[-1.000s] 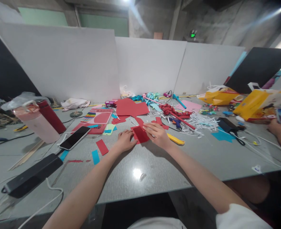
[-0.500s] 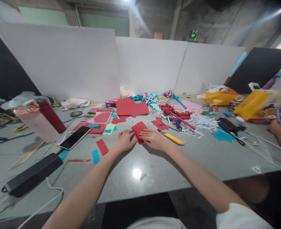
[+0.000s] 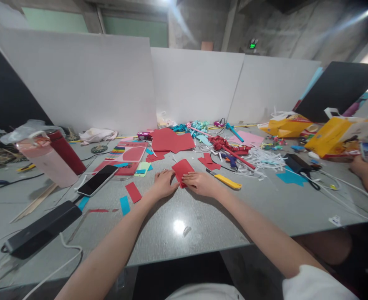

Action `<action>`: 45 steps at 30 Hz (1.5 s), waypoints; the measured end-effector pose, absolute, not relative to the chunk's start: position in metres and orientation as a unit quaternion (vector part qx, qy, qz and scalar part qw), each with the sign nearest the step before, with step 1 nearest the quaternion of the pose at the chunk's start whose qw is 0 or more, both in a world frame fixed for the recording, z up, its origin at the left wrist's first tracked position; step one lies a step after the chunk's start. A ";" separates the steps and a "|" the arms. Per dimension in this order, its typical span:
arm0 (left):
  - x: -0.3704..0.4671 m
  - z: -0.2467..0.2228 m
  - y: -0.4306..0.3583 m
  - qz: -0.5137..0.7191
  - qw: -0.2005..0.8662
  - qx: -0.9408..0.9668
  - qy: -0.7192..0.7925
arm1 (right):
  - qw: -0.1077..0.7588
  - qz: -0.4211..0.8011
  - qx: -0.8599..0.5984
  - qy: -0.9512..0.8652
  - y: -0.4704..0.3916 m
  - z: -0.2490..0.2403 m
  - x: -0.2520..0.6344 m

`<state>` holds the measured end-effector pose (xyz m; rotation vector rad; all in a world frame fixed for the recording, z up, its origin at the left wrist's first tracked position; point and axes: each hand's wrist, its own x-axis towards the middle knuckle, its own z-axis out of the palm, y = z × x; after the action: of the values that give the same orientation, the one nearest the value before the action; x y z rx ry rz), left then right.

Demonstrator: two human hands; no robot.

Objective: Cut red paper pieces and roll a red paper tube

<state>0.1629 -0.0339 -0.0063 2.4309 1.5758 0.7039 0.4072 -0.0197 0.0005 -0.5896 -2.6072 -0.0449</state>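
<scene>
A small folded piece of red paper lies on the grey table in front of me, its lower part between my hands. My left hand is at its left edge, fingers curled and thumb at the near corner. My right hand has its fingers bent over the paper's right side, pressing it to the table. Just right of that hand is a yellow utility knife with its blade out. Small cut strips, one red and one blue, lie left of my left hand.
Behind the paper lie a large red sheet, red ribbon and white paper shreds. Leftward are a phone, a black power bank and a pink bottle. Another person's hand holds a phone at right.
The red paper lies flatter, and its top face shows wider between my hands. My right fingers have shifted very slightly left and down. The other person's phone has tilted.
</scene>
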 end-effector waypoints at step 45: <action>0.167 -0.004 -0.037 0.188 0.051 0.815 0.546 | 0.214 -0.062 -0.191 -0.956 -0.026 -0.002 0.398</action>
<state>0.1665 -0.0371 -0.0042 2.4796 1.6621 0.5707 0.3978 -0.0263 -0.0019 -0.5295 -2.6519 -0.1727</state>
